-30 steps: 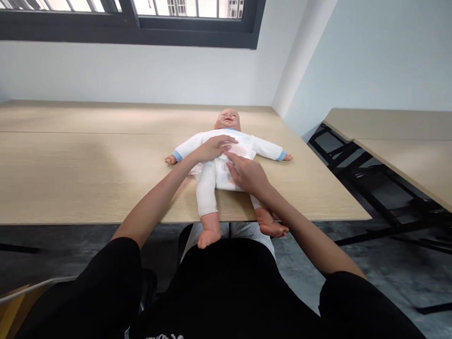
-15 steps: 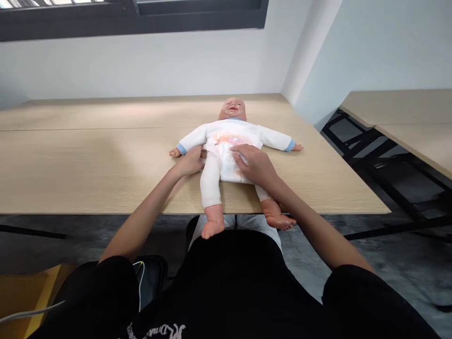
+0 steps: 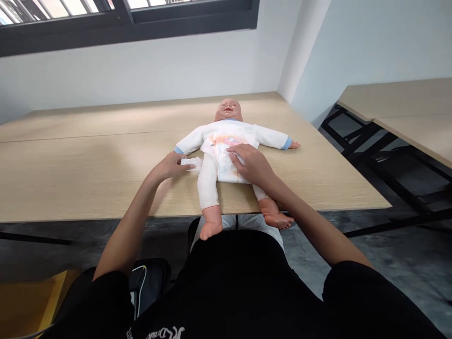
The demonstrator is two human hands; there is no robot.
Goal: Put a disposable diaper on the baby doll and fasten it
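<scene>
A baby doll (image 3: 229, 126) with a white body and blue cuffs lies on its back, head toward the wall and feet past the table's front edge. A white diaper (image 3: 226, 167) with a printed front covers its hips. To the left of the doll's hips, my left hand (image 3: 172, 166) pinches the diaper's side tab (image 3: 192, 164), stretched out over the tabletop. My right hand (image 3: 252, 162) rests on the diaper's front, thumb and fingers apart, and hides part of its right side.
The doll lies on a light wooden table (image 3: 88, 179) against a white wall with a dark-framed window (image 3: 190, 23). Another table (image 3: 416, 108) stands to the right. A dark bag with a white cable (image 3: 141, 287) and a yellow box (image 3: 42, 296) sit below at the left.
My left hand has moved left, away from the doll's hip, drawing the diaper's side tab outward. My right hand stays on the diaper's front. The view has tilted slightly.
</scene>
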